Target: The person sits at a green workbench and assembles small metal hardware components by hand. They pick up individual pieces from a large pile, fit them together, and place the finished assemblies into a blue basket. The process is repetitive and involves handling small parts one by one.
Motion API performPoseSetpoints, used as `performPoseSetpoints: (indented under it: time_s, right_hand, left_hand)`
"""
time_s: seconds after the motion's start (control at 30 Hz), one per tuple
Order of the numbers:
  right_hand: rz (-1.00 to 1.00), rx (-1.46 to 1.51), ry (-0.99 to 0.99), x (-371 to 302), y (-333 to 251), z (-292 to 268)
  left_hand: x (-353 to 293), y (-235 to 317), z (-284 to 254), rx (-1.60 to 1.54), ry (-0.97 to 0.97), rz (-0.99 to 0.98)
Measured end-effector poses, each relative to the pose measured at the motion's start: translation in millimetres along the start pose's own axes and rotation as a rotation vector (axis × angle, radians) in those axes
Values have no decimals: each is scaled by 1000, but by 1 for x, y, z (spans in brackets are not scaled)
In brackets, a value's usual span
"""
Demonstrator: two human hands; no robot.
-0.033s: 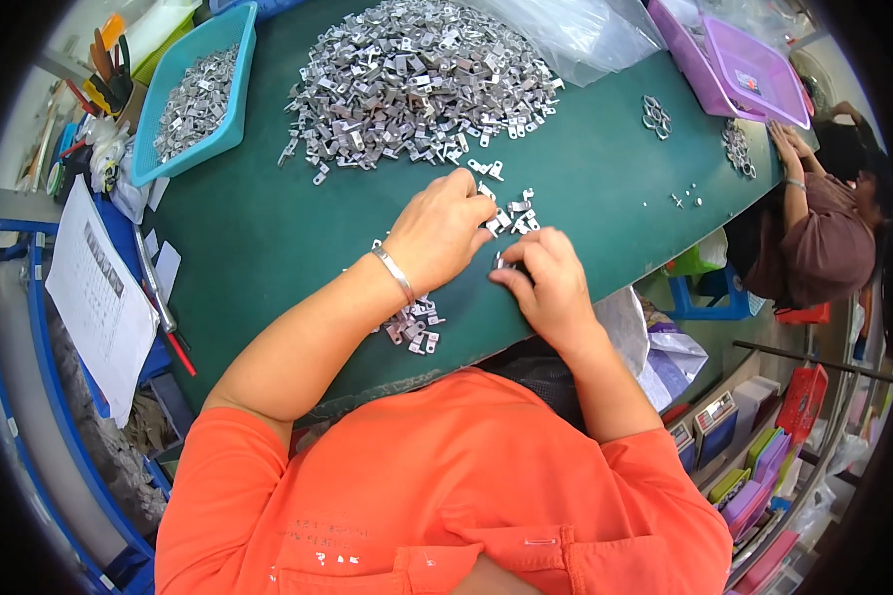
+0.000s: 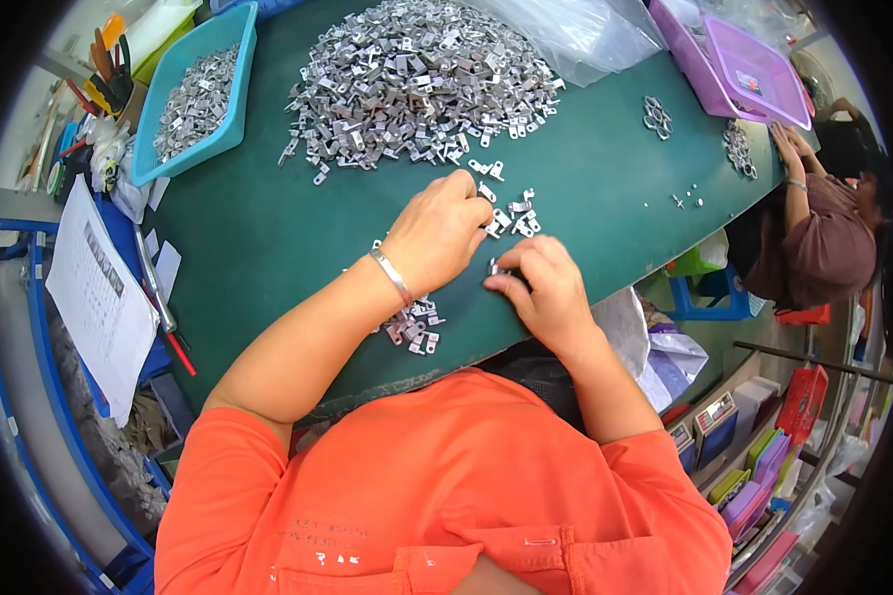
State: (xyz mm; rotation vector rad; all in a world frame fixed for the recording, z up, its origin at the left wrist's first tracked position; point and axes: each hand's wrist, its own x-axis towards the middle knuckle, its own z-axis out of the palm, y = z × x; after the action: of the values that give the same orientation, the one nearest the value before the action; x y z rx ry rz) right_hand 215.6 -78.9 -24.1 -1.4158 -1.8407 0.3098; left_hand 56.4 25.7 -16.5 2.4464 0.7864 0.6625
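The right hand [image 2: 548, 293] has eased slightly bodyward, its pinched clip [image 2: 494, 267] seemingly still being worked, with loose clips [image 2: 522, 208] just beyond; the left hand's [image 2: 439, 230] grip beside them I cannot tell.

Bright, even light, apparently overhead; shadows soft. Whitish glare on clear plastic bag [image 2: 605, 40], 1 o'clock; glints across metal pile [image 2: 417, 89], 12 o'clock. Print on white sheet [image 2: 97, 307], 9 o'clock, unresolved. Straight edges bow toward rim; corners black.

small silvery metal piece [image 2: 494, 267], mid-frame, partly hidden, loose holed brackets [image 2: 521, 206] scattered just above, big heap [image 2: 422, 84] upper centre
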Motion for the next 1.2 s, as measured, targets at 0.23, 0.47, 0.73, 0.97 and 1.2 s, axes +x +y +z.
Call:
performPoseSetpoints:
  time_s: [0.23, 0.47, 0.73, 0.97, 1.2]
  right_hand:
    - [71, -191, 146, 22, 9, 9]
    - [-30, -63, 170, 17, 9, 6]
    - [-19, -249, 126, 28, -2, 18]
    - [47, -223, 137, 31, 2, 22]
    - [289, 398, -18, 26, -15, -1]
  left_hand:
    - [-13, 4, -23, -104, 10, -44]
    - [-23, 8, -47, -987, -50, -690]
    - [-39, 7, -59, -304, -183, -376]
    - [-38, 7, -53, -222, -23, -284]
    - [-28, 26, -43, -709, 39, -358]
